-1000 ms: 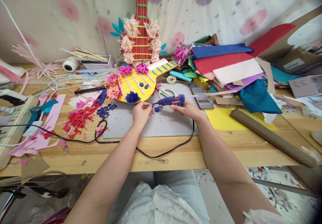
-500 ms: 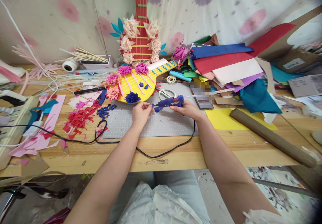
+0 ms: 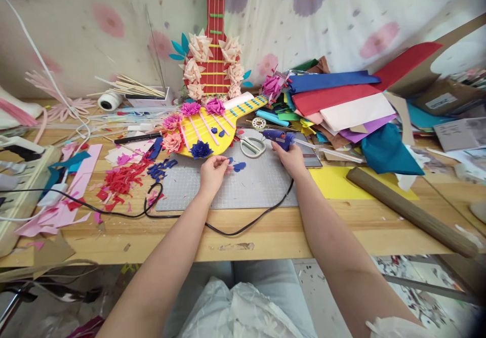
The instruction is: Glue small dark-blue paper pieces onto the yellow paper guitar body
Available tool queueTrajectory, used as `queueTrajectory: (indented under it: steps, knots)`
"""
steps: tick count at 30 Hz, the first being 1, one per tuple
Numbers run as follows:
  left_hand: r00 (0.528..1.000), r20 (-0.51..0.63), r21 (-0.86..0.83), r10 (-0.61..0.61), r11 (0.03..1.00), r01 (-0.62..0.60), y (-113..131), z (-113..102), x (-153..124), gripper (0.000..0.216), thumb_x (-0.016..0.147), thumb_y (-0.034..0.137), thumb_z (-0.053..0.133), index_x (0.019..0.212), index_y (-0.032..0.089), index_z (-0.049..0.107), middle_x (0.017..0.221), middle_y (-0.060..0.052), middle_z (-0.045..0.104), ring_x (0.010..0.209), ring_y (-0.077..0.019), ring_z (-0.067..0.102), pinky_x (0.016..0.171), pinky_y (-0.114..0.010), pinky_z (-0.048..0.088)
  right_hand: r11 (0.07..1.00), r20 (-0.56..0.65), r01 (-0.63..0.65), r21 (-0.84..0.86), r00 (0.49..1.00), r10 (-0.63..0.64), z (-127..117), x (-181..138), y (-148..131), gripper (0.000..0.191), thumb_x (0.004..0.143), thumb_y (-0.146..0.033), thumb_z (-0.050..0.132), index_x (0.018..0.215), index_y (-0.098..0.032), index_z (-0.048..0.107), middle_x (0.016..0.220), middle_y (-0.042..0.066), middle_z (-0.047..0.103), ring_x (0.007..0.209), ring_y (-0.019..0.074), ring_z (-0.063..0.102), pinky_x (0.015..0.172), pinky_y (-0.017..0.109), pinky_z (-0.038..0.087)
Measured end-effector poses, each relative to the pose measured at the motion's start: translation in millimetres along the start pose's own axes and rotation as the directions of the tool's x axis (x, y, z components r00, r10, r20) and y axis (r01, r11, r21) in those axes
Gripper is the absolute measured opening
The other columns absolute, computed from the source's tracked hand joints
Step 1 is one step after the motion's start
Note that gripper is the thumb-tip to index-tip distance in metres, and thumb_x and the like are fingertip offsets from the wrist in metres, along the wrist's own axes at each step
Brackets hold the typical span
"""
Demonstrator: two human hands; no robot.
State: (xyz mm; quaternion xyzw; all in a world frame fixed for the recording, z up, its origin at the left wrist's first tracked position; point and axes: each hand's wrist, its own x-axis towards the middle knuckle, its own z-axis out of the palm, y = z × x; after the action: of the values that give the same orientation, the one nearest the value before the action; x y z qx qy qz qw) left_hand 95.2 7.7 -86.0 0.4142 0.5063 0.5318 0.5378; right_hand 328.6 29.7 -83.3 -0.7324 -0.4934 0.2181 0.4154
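Note:
My right hand [image 3: 290, 160] is wrapped around a blue hot glue gun [image 3: 279, 137], which has a clear glue stick [image 3: 334, 152] poking out of its back. Between the fingertips of my left hand [image 3: 213, 173] is a small blue petal [image 3: 230, 161]. More blue petals [image 3: 239, 166] lie on the grey cutting mat [image 3: 243, 191] just to the right of those fingers. Behind my left hand rests a yellow guitar-shaped craft [image 3: 225, 141], decorated with pink flowers and a dark blue flower [image 3: 201, 149]. Scissors [image 3: 252, 146] lie between my hands, farther back.
A red guitar craft [image 3: 215, 70] with peach flowers stands against the curtain. Red scraps [image 3: 123, 178] and blue scraps [image 3: 161, 168] litter the left. Coloured sheets [image 3: 337, 92] pile up at right, near a brown roll [image 3: 410, 211]. The black cord [image 3: 243, 233] loops along the front.
My right hand has drawn the glue gun back and to the right, away from my left hand. The scissors and loose blue petals show more fully. My left hand stays nearly still.

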Motion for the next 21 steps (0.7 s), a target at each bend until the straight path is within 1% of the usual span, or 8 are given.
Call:
queueTrajectory:
  steps: [2, 6, 11, 13, 15, 16, 18, 21]
  knots:
    - [1.0, 0.01, 0.006, 0.016, 1.0, -0.016, -2, 0, -1, 0.014, 0.066, 0.021, 0.067, 0.074, 0.014, 0.057, 0.065, 0.0, 0.063, 0.058, -0.0125, 0.065, 0.051, -0.022, 0.051, 0.994, -0.048, 0.01, -0.106, 0.999, -0.015, 6, 6, 4, 0.054, 0.067, -0.064, 0.056, 0.086, -0.014, 0.065, 0.078, 0.012, 0.066, 0.077, 0.0255, 0.06, 0.068, 0.035, 0.043]
    - [0.996, 0.052, 0.079, 0.075, 0.994, -0.079, -9, -2, -5, 0.012, 0.067, 0.022, 0.063, 0.075, 0.016, 0.056, 0.067, 0.0, 0.061, 0.06, -0.0122, 0.063, 0.052, -0.022, 0.05, 0.968, -0.015, 0.03, -0.251, 0.999, -0.035, 8, 3, 1, 0.055, 0.071, -0.063, 0.054, 0.093, -0.013, 0.061, 0.092, 0.016, 0.065, 0.088, 0.0281, 0.058, 0.076, 0.037, 0.042]
    - [0.955, 0.085, 0.327, 0.283, 0.898, -0.295, -5, -5, -12, 0.029, 0.065, 0.014, 0.061, 0.091, 0.02, 0.051, 0.077, 0.001, 0.061, 0.062, -0.0087, 0.057, 0.055, -0.019, 0.046, 0.895, -0.065, 0.061, -0.443, 0.993, -0.1, -14, -13, -13, 0.049, 0.064, -0.058, 0.064, 0.087, -0.016, 0.055, 0.097, 0.016, 0.061, 0.096, 0.0284, 0.053, 0.078, 0.037, 0.04]
    - [0.937, 0.13, 0.405, 0.325, 0.845, -0.35, 2, -6, -15, 0.036, 0.066, 0.012, 0.06, 0.098, 0.021, 0.045, 0.078, 0.002, 0.061, 0.064, -0.0092, 0.058, 0.056, -0.019, 0.045, 0.846, 0.016, 0.043, -0.531, 0.999, -0.041, -26, -20, -23, 0.043, 0.063, -0.057, 0.065, 0.079, -0.019, 0.051, 0.086, 0.012, 0.061, 0.087, 0.027, 0.054, 0.071, 0.035, 0.04]
    - [0.925, 0.196, 0.472, 0.326, 0.795, -0.38, 12, -6, -18, 0.039, 0.068, 0.011, 0.059, 0.101, 0.022, 0.041, 0.079, 0.002, 0.062, 0.066, -0.0098, 0.059, 0.058, -0.02, 0.045, 0.826, 0.155, 0.085, -0.558, 0.988, 0.003, -32, -29, -35, 0.037, 0.064, -0.053, 0.065, 0.073, -0.021, 0.048, 0.074, 0.006, 0.059, 0.074, 0.023, 0.055, 0.064, 0.032, 0.038]
    - [0.92, 0.231, 0.506, 0.316, 0.769, -0.391, 18, -6, -18, 0.041, 0.069, 0.011, 0.059, 0.103, 0.022, 0.039, 0.08, 0.002, 0.063, 0.066, -0.0099, 0.059, 0.06, -0.021, 0.045, 0.837, 0.229, 0.138, -0.53, 0.973, -0.015, -33, -33, -42, 0.034, 0.066, -0.05, 0.064, 0.072, -0.022, 0.046, 0.069, 0.003, 0.058, 0.068, 0.0206, 0.054, 0.062, 0.031, 0.037]
    - [0.913, 0.301, 0.572, 0.274, 0.715, -0.403, 29, -6, -18, 0.046, 0.07, 0.011, 0.059, 0.108, 0.022, 0.036, 0.081, 0.002, 0.064, 0.065, -0.0106, 0.059, 0.063, -0.023, 0.045, 0.882, 0.365, 0.298, -0.365, 0.917, -0.159, -30, -42, -58, 0.026, 0.071, -0.043, 0.061, 0.073, -0.022, 0.046, 0.069, 0.001, 0.058, 0.064, 0.0165, 0.053, 0.06, 0.028, 0.037]
    - [0.908, 0.378, 0.676, 0.181, 0.616, -0.404, 45, -6, -15, 0.059, 0.071, 0.014, 0.061, 0.121, 0.019, 0.031, 0.082, -0.001, 0.067, 0.066, -0.0136, 0.062, 0.062, -0.025, 0.045, 0.87, 0.503, 0.493, -0.028, 0.759, -0.414, -16, -53, -78, 0.02, 0.074, -0.035, 0.06, 0.081, -0.022, 0.047, 0.08, 0.001, 0.061, 0.07, 0.0139, 0.055, 0.063, 0.026, 0.04]
